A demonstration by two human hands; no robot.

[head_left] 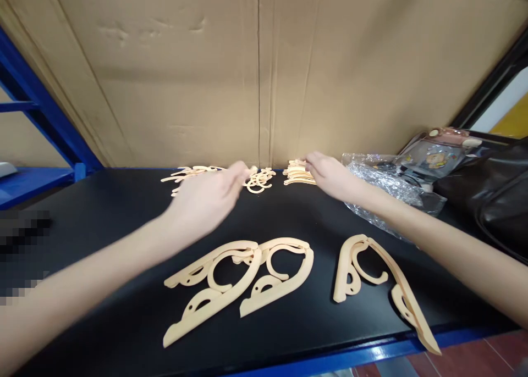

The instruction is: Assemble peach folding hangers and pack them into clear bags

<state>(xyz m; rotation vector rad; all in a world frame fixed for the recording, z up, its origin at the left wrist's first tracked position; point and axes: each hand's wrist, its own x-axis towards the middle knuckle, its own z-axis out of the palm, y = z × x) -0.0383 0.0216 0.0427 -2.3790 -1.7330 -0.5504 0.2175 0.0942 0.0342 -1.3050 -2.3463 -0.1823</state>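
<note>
My left hand (212,195) reaches to the back of the table, its fingers pinched on a peach plastic hook at the edge of a small pile of hooks (259,188). To the right, my right hand (328,173) has its fingers closed on the end of a hanger arm in a stack of peach hanger arms (297,173). Partly behind my left hand lies another loose group of peach hanger arms (187,172). Closer to me are three folding hangers with their hooks fitted: a left one (243,278), a middle one (299,272) overlapping it, and a right one (342,267).
Crumpled clear plastic bags (379,184) lie at the right, beside a printed package (437,157) and a dark leather-like bag (487,190). A cardboard wall (177,80) stands behind the black tabletop (127,217). A blue metal frame (53,124) rises on the left.
</note>
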